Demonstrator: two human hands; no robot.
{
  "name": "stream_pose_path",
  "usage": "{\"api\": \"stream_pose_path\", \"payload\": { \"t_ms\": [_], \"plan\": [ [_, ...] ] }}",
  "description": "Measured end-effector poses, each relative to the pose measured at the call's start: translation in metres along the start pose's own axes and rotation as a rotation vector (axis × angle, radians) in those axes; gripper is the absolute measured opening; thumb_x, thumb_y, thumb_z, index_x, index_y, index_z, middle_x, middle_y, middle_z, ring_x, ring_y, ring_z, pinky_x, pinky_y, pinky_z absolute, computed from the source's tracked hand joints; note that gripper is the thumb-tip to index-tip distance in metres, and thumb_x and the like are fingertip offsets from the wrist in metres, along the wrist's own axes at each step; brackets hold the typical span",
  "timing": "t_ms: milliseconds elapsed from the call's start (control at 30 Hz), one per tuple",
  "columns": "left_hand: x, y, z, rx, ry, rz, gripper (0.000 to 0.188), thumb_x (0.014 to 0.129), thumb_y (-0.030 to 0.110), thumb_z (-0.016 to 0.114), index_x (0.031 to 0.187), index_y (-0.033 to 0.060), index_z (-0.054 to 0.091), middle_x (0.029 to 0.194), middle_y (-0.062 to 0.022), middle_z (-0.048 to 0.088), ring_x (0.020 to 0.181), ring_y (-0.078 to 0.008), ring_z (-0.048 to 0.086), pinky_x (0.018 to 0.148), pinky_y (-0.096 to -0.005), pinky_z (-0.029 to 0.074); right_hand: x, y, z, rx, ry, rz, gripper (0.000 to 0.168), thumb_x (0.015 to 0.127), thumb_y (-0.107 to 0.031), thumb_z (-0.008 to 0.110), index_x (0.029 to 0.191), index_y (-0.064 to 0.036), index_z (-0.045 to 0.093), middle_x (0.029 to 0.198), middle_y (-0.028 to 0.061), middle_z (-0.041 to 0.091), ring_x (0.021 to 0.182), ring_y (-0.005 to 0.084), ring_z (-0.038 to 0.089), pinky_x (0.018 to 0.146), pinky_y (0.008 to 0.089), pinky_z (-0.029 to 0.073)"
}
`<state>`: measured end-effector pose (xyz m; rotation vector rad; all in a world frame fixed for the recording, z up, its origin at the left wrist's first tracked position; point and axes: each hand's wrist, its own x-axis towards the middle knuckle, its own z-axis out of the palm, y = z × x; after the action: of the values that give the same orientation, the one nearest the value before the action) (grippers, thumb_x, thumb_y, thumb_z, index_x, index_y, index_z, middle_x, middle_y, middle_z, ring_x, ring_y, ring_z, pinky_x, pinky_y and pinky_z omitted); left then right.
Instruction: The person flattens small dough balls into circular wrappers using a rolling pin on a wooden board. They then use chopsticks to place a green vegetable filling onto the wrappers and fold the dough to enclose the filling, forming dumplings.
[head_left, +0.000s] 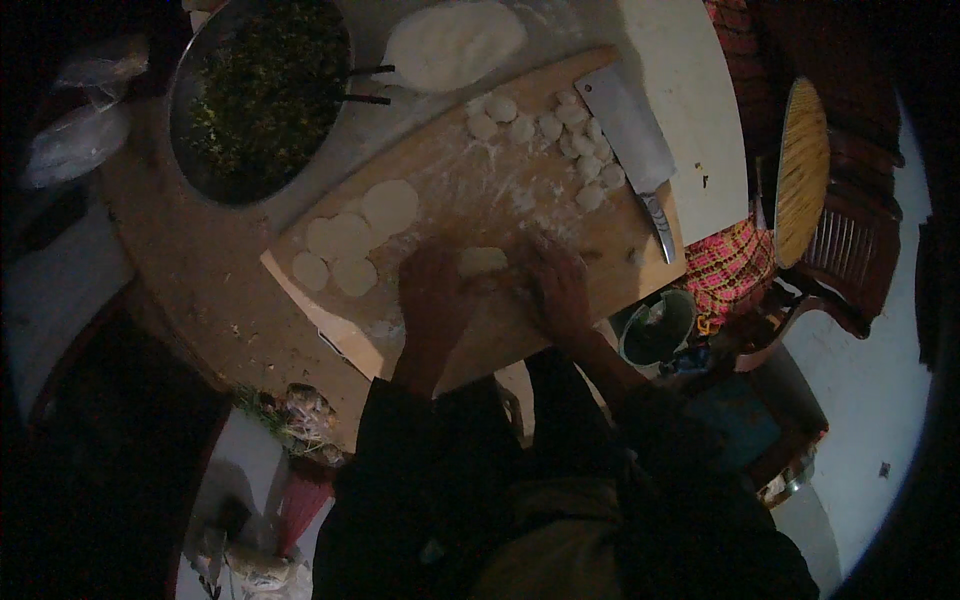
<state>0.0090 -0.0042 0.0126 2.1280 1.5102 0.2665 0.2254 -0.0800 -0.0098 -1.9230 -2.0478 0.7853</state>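
A piece of dough (482, 260) lies on the floured wooden board (465, 165) between my two hands. My left hand (433, 289) rests at its left side, fingers bent; my right hand (553, 281) is at its right side. Dim light hides what the fingers touch, and whether a rolling pin is under them cannot be told. Several flat round wrappers (339, 238) lie at the board's left. Small dough pieces (581, 139) are grouped at the upper right, beside a cleaver (630, 131) with a metal handle.
A big bowl of chopped green filling (262, 105) stands at the upper left, two dark handles or sticks over its rim. A large dough mass (456, 45) sits behind the board. A bucket (658, 330) is below the board's right edge, near a chair with patterned cloth (724, 270).
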Motion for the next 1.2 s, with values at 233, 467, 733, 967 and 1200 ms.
{"api": "stream_pose_path", "payload": {
  "t_ms": [233,467,733,967,1200],
  "plan": [
    [0.015,0.015,0.001,-0.129,-0.116,-0.403,0.031,0.085,0.026,0.075,0.106,0.0038,0.067,0.108,-0.0178,0.069,0.099,-0.0359,0.067,0.085,-0.048,0.052,-0.027,0.023,-0.007,-0.004,-0.042,0.024,0.04,0.086,-0.016,0.073,0.124,-0.009,0.062,0.139,0.0149,0.057,0.132,0.0415,0.049,0.112,0.0532,0.036],
    [0.008,0.024,-0.001,-0.161,-0.119,-0.736,0.027,0.09,0.024,0.069,0.106,0.003,0.066,0.095,-0.0184,0.071,0.094,-0.038,0.069,0.083,-0.0456,0.053,-0.065,0.04,-0.031,-0.013,0.11,0.08,0.033,0.084,-0.009,0.071,0.117,-0.007,0.065,0.124,0.0167,0.064,0.123,0.0395,0.056,0.107,0.0497,0.042],
    [-0.01,0.011,-0.009,-0.205,0.5,-0.515,0.033,0.096,0.024,0.062,0.121,0.0017,0.059,0.136,-0.0249,0.055,0.129,-0.0445,0.049,0.105,-0.0557,0.038,-0.019,0.024,-0.003,-0.045,-0.009,0.071,0.034,0.084,-0.011,0.07,0.118,-0.008,0.065,0.124,0.0173,0.063,0.122,0.0392,0.056,0.108,0.0521,0.04],
    [-0.009,-0.014,0.007,0.068,0.179,-0.398,0.052,0.098,0.022,0.058,0.145,0.0055,0.044,0.162,-0.0177,0.03,0.151,-0.0428,0.021,0.121,-0.0598,0.016,0.018,-0.005,-0.009,-0.11,-0.17,-0.041,0.056,0.094,-0.021,0.06,0.145,-0.002,0.047,0.151,0.0228,0.046,0.142,0.0421,0.04,0.116,0.0577,0.031],
    [0.033,-0.02,0.006,0.222,0.216,-0.3,0.068,0.097,0.023,0.06,0.157,0.0072,0.031,0.165,-0.016,0.026,0.152,-0.0433,0.021,0.119,-0.0668,0.014,0.05,-0.011,-0.021,-0.124,-0.01,-0.027,0.068,0.095,-0.023,0.059,0.155,-0.005,0.035,0.159,0.023,0.034,0.148,0.0414,0.031,0.12,0.0579,0.023]
  ]
}}
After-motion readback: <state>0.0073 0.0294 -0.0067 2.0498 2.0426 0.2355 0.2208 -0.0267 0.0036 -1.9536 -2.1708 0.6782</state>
